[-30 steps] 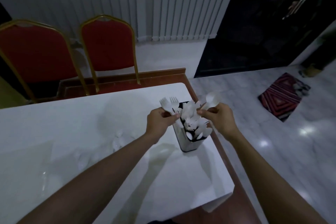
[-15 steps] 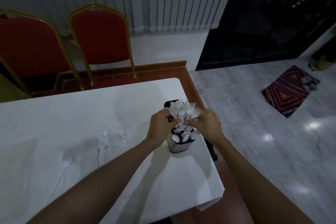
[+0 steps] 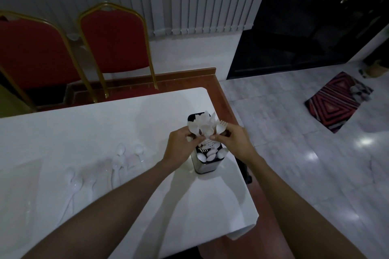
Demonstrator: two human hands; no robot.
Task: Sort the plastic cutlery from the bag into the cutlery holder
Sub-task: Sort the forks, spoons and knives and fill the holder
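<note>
Gripping bunched white plastic spoons with left hand, pinching white plastic fork with right hand, above square steel cutlery holder at white worktop's 3 o'clock. Likely handling light, slippery, bendy; best taking by handles.

Centre frame, matt white plastic cutlery fills a holder with a smooth, shiny metal wall. The table is smooth, matt white. Upper left, chairs have red cloth and glossy gold metal frames. At right, floor tiles gleam.
</note>
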